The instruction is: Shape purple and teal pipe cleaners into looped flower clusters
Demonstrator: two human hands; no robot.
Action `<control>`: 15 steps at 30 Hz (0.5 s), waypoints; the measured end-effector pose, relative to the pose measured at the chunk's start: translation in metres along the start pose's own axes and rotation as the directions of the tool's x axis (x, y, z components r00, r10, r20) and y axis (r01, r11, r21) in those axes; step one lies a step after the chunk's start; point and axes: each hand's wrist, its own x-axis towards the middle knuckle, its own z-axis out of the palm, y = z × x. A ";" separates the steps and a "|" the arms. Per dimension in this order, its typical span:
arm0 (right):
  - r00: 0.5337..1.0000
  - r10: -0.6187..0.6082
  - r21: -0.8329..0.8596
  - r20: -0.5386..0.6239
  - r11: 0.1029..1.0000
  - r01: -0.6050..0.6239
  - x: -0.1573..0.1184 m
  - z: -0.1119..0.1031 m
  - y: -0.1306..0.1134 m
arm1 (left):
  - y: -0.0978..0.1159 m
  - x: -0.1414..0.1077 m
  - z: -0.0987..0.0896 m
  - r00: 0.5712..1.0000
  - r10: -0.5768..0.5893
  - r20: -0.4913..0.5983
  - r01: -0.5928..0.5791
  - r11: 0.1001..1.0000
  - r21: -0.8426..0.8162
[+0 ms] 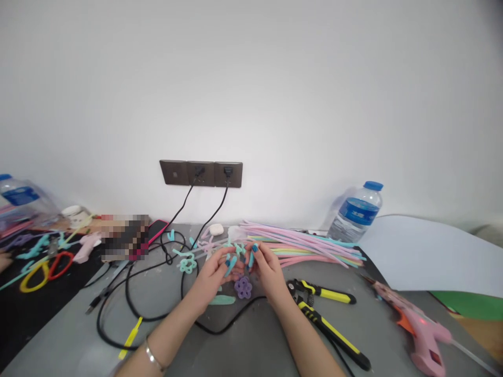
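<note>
Both of my hands are close together over the middle of the grey table. Between the thumb and fingers of my left hand (216,269) is a short light-blue pipe cleaner piece (232,266). My right hand (268,264) pinches another light-blue pipe cleaner piece (251,259); its fingers partly hide it. Just below them lies a purple pipe cleaner flower (243,287), with a pale green strip (222,300) beside it. A mint-green flower shape (188,263) lies left of my left hand. Behind my hands spreads a bundle of pastel pipe cleaners (302,243).
Yellow-black pliers (334,327) and a pink glue gun (422,332) lie at right. A water bottle (356,212) leans near white paper (428,254). Black cables (128,293) loop at left from the wall sockets (201,174). Scissors (49,272) lie far left, near another person's hand (4,262).
</note>
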 end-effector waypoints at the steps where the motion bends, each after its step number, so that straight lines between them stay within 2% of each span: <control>1: 1.000 0.019 0.002 -0.015 1.000 -0.019 0.000 -0.001 0.000 | 0.000 0.000 0.001 1.000 0.005 -0.009 -0.005 1.000 0.018; 4: 0.999 0.042 -0.056 -0.016 0.998 -0.043 -0.001 -0.004 0.000 | 0.000 -0.001 0.003 0.999 0.028 -0.041 -0.026 0.998 0.059; 9: 0.996 -0.006 -0.130 0.092 0.991 0.018 -0.010 0.002 0.003 | -0.003 0.001 0.000 0.979 0.165 -0.123 -0.139 0.971 0.197; 13: 0.983 -0.033 -0.297 0.181 0.951 0.087 -0.017 0.011 0.001 | -0.005 -0.001 -0.002 0.970 0.221 -0.104 -0.173 0.921 0.349; 15: 0.971 -0.047 -0.327 0.236 0.937 0.125 -0.017 0.014 0.000 | -0.006 -0.002 -0.002 0.968 0.236 -0.081 -0.183 0.894 0.408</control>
